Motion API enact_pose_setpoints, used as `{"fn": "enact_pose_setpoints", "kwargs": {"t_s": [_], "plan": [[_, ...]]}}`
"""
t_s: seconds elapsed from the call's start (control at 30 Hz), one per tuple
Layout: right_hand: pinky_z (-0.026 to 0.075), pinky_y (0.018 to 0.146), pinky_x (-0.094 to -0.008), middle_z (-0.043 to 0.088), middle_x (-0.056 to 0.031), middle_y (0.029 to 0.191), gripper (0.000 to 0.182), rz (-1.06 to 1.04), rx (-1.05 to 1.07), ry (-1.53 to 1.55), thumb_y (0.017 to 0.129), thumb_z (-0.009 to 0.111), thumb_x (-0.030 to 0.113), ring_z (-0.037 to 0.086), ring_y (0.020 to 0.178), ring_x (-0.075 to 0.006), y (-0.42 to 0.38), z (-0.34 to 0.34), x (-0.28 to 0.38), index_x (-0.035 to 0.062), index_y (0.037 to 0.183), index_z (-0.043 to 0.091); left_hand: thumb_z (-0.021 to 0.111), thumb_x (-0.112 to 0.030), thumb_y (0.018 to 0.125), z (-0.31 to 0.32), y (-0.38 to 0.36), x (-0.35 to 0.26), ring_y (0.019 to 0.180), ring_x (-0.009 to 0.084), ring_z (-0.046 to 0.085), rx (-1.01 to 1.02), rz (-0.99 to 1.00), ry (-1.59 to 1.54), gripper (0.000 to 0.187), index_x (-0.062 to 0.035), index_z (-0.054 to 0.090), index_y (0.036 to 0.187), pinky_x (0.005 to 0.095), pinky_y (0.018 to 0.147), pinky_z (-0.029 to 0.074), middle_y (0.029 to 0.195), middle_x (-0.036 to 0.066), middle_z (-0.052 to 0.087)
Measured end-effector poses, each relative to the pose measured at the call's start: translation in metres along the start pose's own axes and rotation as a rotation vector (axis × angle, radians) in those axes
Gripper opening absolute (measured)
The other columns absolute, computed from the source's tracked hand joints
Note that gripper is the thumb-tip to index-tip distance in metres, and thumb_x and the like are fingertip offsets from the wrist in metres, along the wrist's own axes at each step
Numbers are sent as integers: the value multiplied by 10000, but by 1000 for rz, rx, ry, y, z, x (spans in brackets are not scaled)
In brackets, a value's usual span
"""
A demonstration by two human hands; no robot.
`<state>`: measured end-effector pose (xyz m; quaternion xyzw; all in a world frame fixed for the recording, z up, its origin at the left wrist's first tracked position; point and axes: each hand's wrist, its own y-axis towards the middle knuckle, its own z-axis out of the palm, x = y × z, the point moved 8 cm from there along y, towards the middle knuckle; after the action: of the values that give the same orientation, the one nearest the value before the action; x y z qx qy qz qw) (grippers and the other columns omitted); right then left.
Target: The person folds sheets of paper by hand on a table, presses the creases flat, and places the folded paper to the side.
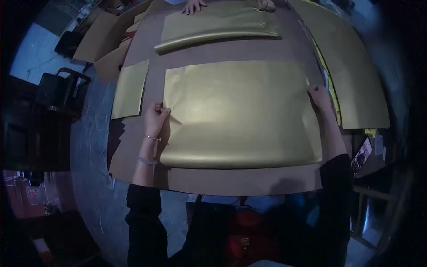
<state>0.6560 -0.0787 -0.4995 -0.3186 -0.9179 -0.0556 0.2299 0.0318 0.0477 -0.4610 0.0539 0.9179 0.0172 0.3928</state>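
A large gold sheet [240,107] lies on the brown table, its near edge curved over in a rounded fold. My left hand [155,119] pinches the sheet's left edge, where small creases run inward. At the right edge, my right hand [319,95] is closed on the sheet near its upper corner. Both forearms reach in from the near side, with bands on the left wrist.
Across the table [244,181], a co-worker's hands [194,6] rest on another gold sheet [218,22] with a rolled near edge. A folded gold piece [130,90] lies left, a gold stack [356,71] right. A phone [362,153], a cardboard box [111,58] and a chair [55,91] stand around.
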Motion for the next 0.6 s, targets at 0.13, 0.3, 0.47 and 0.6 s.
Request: {"fn": "enact_pose_setpoints", "kwargs": {"t_s": [0.13,0.3,0.47,0.6], "plan": [[468,807,-448,647,-222,968,431,73,74,37,772,576,428,611,944,-387,-23,-18,24,58,977,663,726,-81,731,-1,-3,-5,735,131,577,18,-8,-66,402,-2,571,1094,269,671,482,813,60,614],[473,816,-445,656,-189,978,403,127,67,101,755,597,418,611,945,-377,-20,-13,21,80,959,676,698,-67,765,-1,-2,-3,724,114,561,49,-28,-45,393,8,554,1123,262,680,477,800,44,603],[466,833,-450,646,-194,1005,380,100,76,108,770,565,379,600,968,-382,-28,-18,26,63,961,655,691,-70,773,0,2,7,718,109,564,56,-30,-87,386,7,555,1125,255,686,476,801,37,603],[466,823,-453,645,-199,993,368,119,22,85,778,539,355,595,971,-391,-25,-15,22,65,980,643,695,-73,774,1,1,2,710,103,560,67,-17,-93,401,3,543,1137,248,677,476,797,37,596]]}}
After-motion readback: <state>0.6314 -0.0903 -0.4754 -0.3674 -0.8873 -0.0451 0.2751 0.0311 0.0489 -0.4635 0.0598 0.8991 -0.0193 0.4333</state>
